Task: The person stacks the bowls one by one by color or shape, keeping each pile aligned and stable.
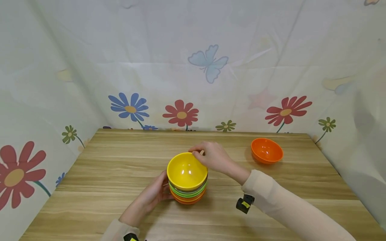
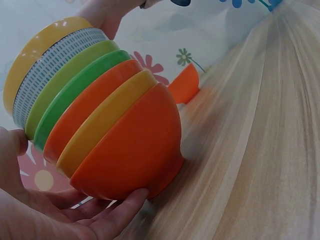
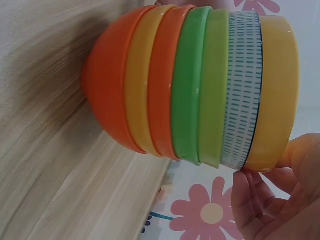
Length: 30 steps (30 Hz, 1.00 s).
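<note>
A stack of nested bowls stands upright on the table, topped by a yellow bowl (image 1: 187, 170). Below it come a white bowl with green dashes (image 3: 242, 90), a light green bowl (image 3: 214, 90), a green bowl (image 3: 187, 90), an orange bowl (image 3: 162, 85), a yellow-orange bowl (image 3: 137, 85) and a bottom orange bowl (image 2: 135, 145). My left hand (image 1: 153, 194) cups the stack's left side, thumb near the light green rim, fingers against the lowest bowl. At the far right of the rim, my right hand (image 1: 215, 157) pinches the yellow bowl.
A separate orange bowl (image 1: 266, 150) sits at the back right of the wooden table (image 1: 126, 157). Behind and beside the table hangs a white sheet (image 1: 144, 67) printed with flowers and a butterfly.
</note>
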Motion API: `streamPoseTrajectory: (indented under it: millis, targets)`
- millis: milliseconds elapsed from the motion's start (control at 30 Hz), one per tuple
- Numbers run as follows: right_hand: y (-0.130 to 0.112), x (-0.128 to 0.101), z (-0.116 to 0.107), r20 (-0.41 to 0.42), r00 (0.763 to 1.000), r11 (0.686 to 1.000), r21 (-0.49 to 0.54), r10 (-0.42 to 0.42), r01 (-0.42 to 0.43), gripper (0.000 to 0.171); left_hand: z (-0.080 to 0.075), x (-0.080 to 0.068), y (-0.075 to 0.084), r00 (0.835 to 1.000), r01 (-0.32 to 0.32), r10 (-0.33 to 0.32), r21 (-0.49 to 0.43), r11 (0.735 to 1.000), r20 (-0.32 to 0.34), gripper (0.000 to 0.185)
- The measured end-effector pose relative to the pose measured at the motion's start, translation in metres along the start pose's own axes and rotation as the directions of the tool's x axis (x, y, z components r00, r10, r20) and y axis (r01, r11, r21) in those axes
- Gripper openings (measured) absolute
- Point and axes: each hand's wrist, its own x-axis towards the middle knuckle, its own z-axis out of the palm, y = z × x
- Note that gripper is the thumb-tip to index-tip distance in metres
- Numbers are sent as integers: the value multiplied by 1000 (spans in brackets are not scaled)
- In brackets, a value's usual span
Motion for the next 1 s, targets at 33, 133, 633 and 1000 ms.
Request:
streamPoseTrajectory:
  millis: [33, 133, 633, 1000]
  targets:
    - [1, 0, 0, -6, 1000, 1000, 5, -5, 5, 19, 0, 0, 0, 1000, 0, 0, -1, 1000, -1, 79]
    - [4, -1, 1, -22, 999, 1000, 15, -23, 24, 19, 0, -1, 1, 1000, -1, 1, -4, 1000, 2, 76]
    - [42, -8, 7, -121, 984, 991, 11, -128, 130, 20, 1, -2, 1, 1000, -5, 5, -2, 1000, -6, 74]
    - [75, -15, 10, -136, 967, 973, -109, -215, 202, 17, 0, -1, 0, 1000, -17, 17, 0, 1000, 5, 76]
